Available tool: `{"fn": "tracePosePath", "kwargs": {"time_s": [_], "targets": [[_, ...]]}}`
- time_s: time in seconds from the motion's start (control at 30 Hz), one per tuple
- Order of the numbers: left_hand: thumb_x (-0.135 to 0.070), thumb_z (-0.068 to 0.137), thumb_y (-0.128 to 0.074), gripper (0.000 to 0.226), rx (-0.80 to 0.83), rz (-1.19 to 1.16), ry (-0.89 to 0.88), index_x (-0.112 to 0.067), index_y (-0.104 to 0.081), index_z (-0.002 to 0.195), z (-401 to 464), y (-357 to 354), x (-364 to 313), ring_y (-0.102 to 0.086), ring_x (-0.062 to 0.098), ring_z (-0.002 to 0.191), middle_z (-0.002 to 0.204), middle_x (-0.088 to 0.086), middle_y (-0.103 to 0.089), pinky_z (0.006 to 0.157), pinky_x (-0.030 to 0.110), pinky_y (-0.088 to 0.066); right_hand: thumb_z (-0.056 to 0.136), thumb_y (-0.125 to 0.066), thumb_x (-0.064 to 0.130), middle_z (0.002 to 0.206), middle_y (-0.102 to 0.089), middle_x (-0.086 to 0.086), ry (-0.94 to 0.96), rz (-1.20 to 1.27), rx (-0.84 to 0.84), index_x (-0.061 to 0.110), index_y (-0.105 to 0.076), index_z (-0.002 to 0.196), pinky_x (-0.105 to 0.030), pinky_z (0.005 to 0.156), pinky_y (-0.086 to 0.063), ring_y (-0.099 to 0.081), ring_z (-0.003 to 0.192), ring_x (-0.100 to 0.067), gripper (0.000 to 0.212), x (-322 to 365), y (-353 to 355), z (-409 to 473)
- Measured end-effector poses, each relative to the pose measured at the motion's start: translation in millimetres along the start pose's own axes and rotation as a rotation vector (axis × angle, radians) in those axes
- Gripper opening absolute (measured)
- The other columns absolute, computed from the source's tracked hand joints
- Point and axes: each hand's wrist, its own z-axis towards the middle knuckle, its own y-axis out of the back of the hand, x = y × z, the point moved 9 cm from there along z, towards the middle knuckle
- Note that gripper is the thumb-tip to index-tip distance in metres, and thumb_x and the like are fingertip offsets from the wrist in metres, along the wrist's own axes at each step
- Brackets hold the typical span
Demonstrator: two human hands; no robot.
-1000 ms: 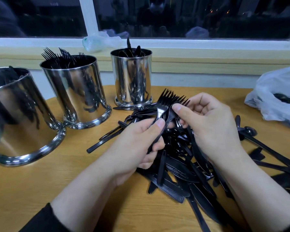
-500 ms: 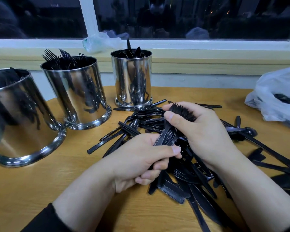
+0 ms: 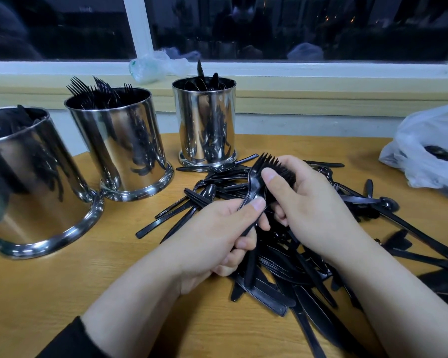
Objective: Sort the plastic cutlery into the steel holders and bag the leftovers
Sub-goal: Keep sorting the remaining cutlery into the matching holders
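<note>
On a round wooden table [image 3: 62, 293] under a dark window, three shiny steel cylinder holders [image 3: 119, 143] stand left of a loose pile of black plastic cutlery [image 3: 290, 267]. Above that pile, the left hand [image 3: 217, 236] pinches a bundle of black plastic forks [image 3: 264, 174] by the handles, and the right hand [image 3: 313, 208] curls around the tines, thumb pressed on them.

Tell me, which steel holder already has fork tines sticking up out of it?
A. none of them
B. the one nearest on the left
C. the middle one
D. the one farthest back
C: black fork tines fan up above the rim of the middle holder, while the bunch of forks gripped by the left hand and right hand is not yet in it.
</note>
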Motion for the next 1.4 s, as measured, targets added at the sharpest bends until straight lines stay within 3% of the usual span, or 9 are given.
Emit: {"fn": "tracePosePath", "kwargs": {"time_s": [0.17, 0.33, 0.5, 0.63, 0.73, 0.83, 1.0, 1.17, 1.4], "targets": [[-0.048, 0.103, -0.05, 0.036, 0.043, 0.027, 0.01, -0.017, -0.067, 0.097, -1, -1, 1, -0.026, 0.009, 0.043, 0.064, -0.001, -0.041, 0.04, 0.02, -0.018, 0.101, -0.057, 0.032, 0.08, -0.066, -0.011, -0.019, 0.076, -0.013, 0.027, -0.066, 0.094, -0.028, 0.055, -0.05, -0.056, 0.055, -0.011, 0.012, 3, 2, -1], [-0.044, 0.105, -0.051, 0.027, -0.041, 0.032, -0.082, -0.022, -0.065, 0.097, 0, 8, -10, -0.03, 0.012, 0.046, 0.074, 0.005, -0.051, 0.045, 0.026, -0.021, 0.101, -0.059, 0.03, 0.073, -0.066, -0.006, -0.038, 0.131, -0.067, 0.023, -0.068, 0.09, -0.03, 0.056, -0.049, -0.057, 0.057, -0.011, 0.015, 2, 9, 1], [-0.033, 0.108, -0.048, 0.027, -0.139, 0.005, -0.219, -0.022, -0.072, 0.114, -9, 20, -27, -0.029, 0.011, 0.049, 0.079, 0.005, -0.054, 0.047, 0.027, -0.02, 0.102, -0.057, 0.03, 0.066, -0.064, 0.002, 0.008, 0.078, -0.104, 0.026, -0.066, 0.092, -0.025, 0.055, -0.049, -0.056, 0.055, -0.01, 0.014, 20, 15, 5], [-0.032, 0.107, -0.052, 0.025, -0.237, -0.083, -0.301, -0.025, -0.076, 0.1, -24, 39, -45, -0.027, 0.014, 0.051, 0.079, 0.006, -0.058, 0.046, 0.026, -0.02, 0.101, -0.058, 0.031, 0.06, -0.062, 0.003, 0.086, -0.054, -0.076, 0.03, -0.064, 0.091, -0.031, 0.057, -0.045, -0.055, 0.051, -0.011, 0.012, 61, 4, 21], [-0.03, 0.105, -0.055, 0.024, -0.371, -0.19, -0.33, -0.024, -0.078, 0.104, -47, 66, -55, -0.041, 0.017, 0.056, 0.086, 0.006, -0.068, 0.047, 0.027, -0.031, 0.101, -0.057, 0.033, 0.063, -0.064, -0.001, 0.17, -0.165, -0.052, 0.031, -0.061, 0.091, -0.031, 0.057, -0.044, -0.055, 0.05, -0.009, 0.01, 104, -13, 34], [-0.029, 0.107, -0.05, 0.028, -0.47, -0.3, -0.363, -0.022, -0.075, 0.118, -72, 96, -60, -0.064, 0.019, 0.078, 0.108, 0.001, -0.077, 0.061, 0.032, -0.051, 0.102, -0.055, 0.03, 0.057, -0.06, 0.004, 0.261, -0.219, -0.082, 0.026, -0.06, 0.091, -0.021, 0.05, -0.038, -0.048, 0.046, -0.005, 0.013, 150, -25, 52], [-0.03, 0.107, -0.052, 0.021, -0.619, -0.205, -0.392, -0.03, -0.071, 0.114, -104, 141, -65, -0.074, 0.014, 0.097, 0.104, -0.006, -0.078, 0.081, 0.049, -0.064, 0.103, -0.054, 0.028, 0.069, -0.061, 0.002, 0.442, -0.334, -0.218, 0.018, -0.059, 0.095, -0.028, 0.058, -0.037, -0.051, 0.059, -0.014, 0.014, 230, -33, 89], [-0.031, 0.105, -0.053, 0.02, -0.667, -0.16, -0.393, -0.031, -0.074, 0.106, -115, 166, -67, -0.072, 0.004, 0.095, 0.099, -0.014, -0.077, 0.068, 0.029, -0.063, 0.105, -0.051, 0.03, 0.077, -0.059, 0.002, 0.512, -0.414, -0.212, 0.017, -0.059, 0.11, -0.03, 0.059, -0.038, -0.052, 0.066, -0.016, 0.016, 268, -70, 134], [-0.033, 0.105, -0.052, 0.022, -0.685, -0.121, -0.357, -0.037, -0.073, 0.101, -118, 187, -56, -0.072, 0.003, 0.094, 0.098, -0.015, -0.077, 0.073, 0.034, -0.065, 0.105, -0.051, 0.028, 0.102, -0.06, -0.002, 0.44, -0.606, -0.083, 0.014, -0.059, 0.116, -0.028, 0.07, -0.031, -0.053, 0.09, -0.023, 0.019, 244, -142, 173]]}}
